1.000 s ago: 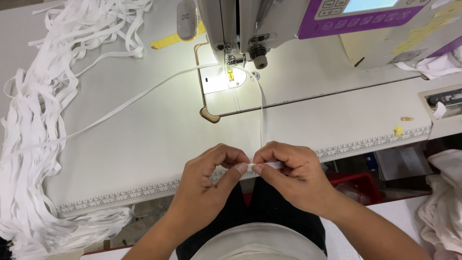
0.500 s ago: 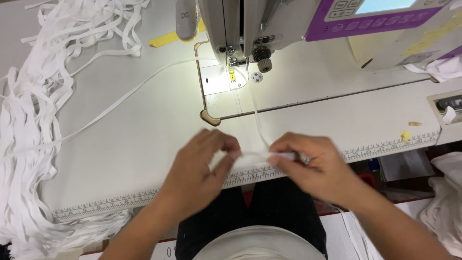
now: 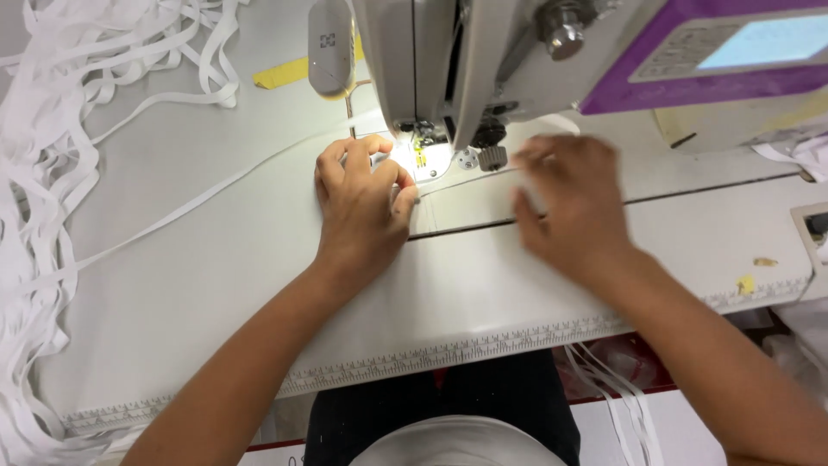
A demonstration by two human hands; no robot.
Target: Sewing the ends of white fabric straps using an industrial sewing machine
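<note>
Two hands are working a white strip at a sewing machine.

Nearest, the counter (image 3: pixel 483 302) is showing a ruled front edge. On it, the left hand (image 3: pixel 362 207) is pinching the strip (image 3: pixel 172 216) with curled fingers just beside the lit needle area. The right hand (image 3: pixel 569 203) is lying blurred beside it; whether it is gripping anything cannot be told. Beyond, the machine (image 3: pixel 448 60) is rising, with a pile of strips (image 3: pixel 34 173) lying at far left.

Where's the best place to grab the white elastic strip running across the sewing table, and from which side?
Probably the free stretch of the white elastic strip lying flat left of the left hand. Pinch its edges from above: it lies clear of the tangled pile and the sewing machine.
</note>
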